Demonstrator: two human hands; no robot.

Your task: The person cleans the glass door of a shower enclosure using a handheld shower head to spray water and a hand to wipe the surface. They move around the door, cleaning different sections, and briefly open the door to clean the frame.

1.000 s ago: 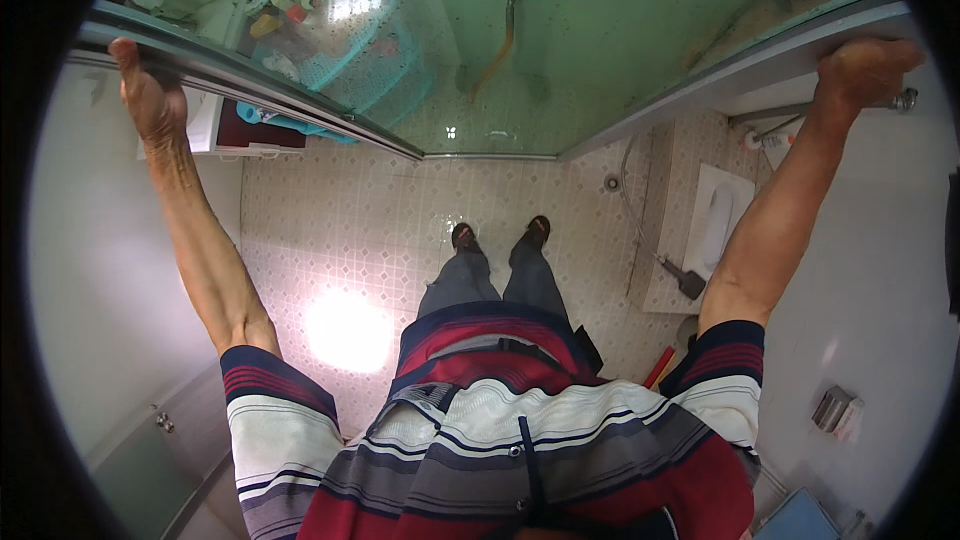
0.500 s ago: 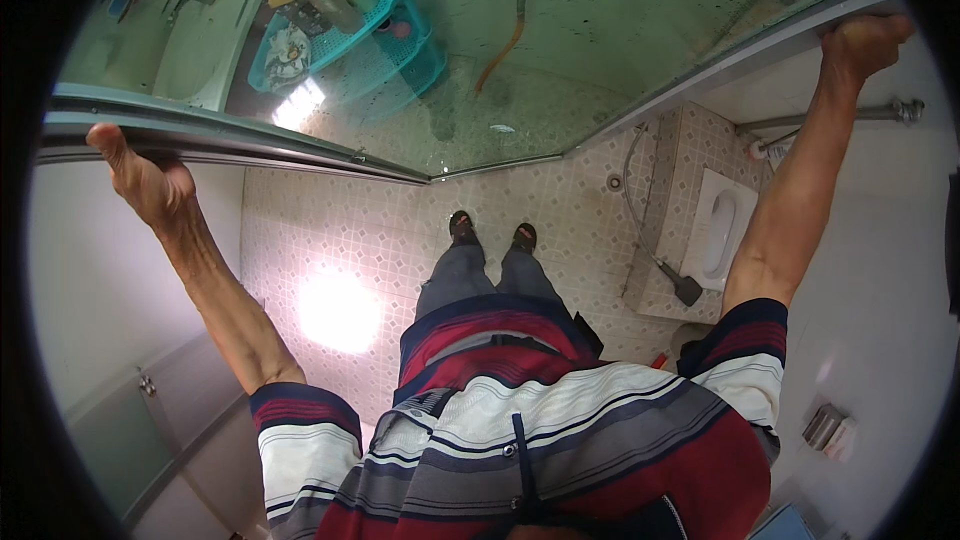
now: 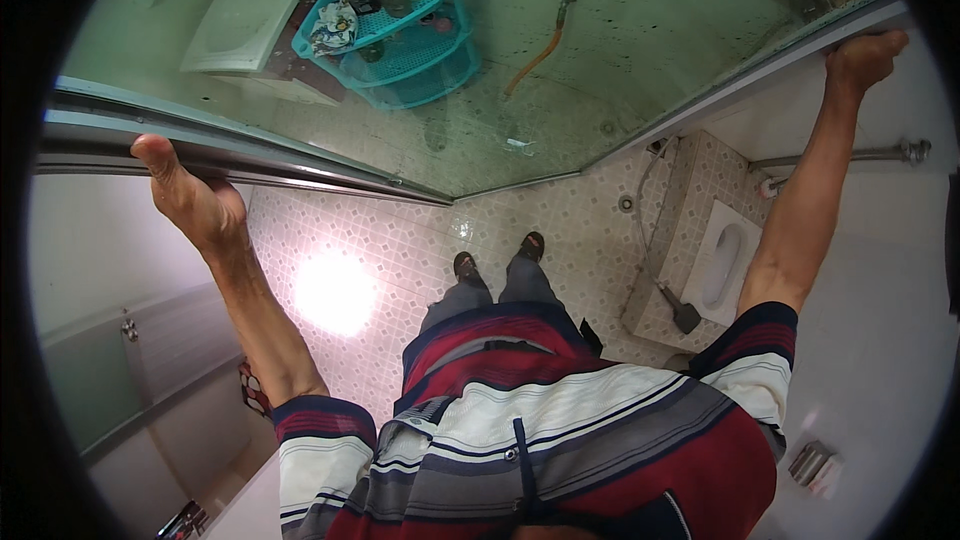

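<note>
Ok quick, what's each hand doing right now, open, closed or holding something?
Left hand: at the left metal frame, fingers mostly hidden; can't tell open or closed.
Right hand: at the right metal frame, grip unclear; can't tell.

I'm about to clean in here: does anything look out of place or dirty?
The glass panel shows dark specks on or behind it, looking like grime. A grey hose trails along the tiled step, its dark head lying beside the toilet rather than hung up.
</note>
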